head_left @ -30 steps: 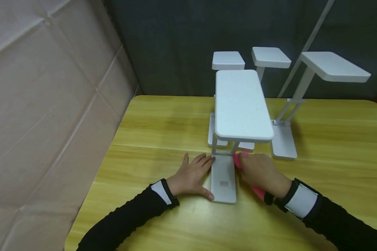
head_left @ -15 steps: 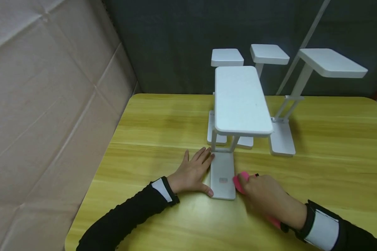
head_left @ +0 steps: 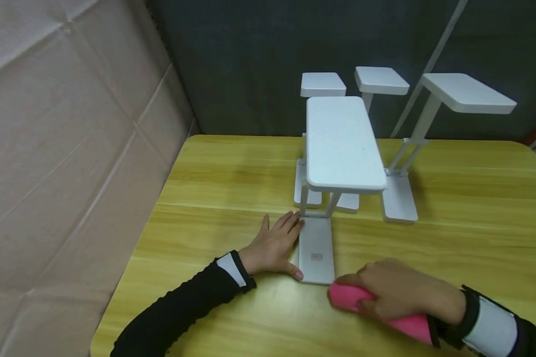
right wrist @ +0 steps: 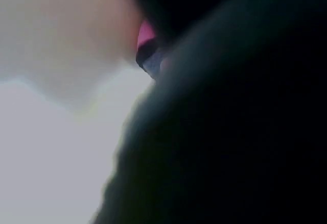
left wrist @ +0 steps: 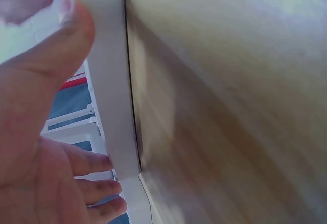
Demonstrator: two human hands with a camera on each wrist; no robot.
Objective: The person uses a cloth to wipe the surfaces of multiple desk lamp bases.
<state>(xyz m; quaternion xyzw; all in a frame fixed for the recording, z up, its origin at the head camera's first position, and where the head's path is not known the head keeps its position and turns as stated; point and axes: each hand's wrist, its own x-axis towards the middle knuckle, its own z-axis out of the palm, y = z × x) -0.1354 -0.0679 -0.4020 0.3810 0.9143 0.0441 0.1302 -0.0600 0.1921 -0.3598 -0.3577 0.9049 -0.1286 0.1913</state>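
A white folding stand with a large flat top plate stands in front of me in the head view. My left hand is spread along the left side of its base, fingers straight, fingertips and thumb at the edge. The left wrist view shows that hand beside the long white base side. My right hand grips a smooth pink piece with a black end near the wrist. The pink front lies at the base's near right corner. Dark sleeve covers most of the right wrist view.
Several similar white stands are behind the front one, the rightmost stand tilted toward the right. The wooden table borders a beige padded wall on the left. A dark curtain hangs behind.
My right hand, with the pink piece, has slid toward me along the base's right side, from the hinge end to the near corner. The left hand and the front stand have stayed in place.
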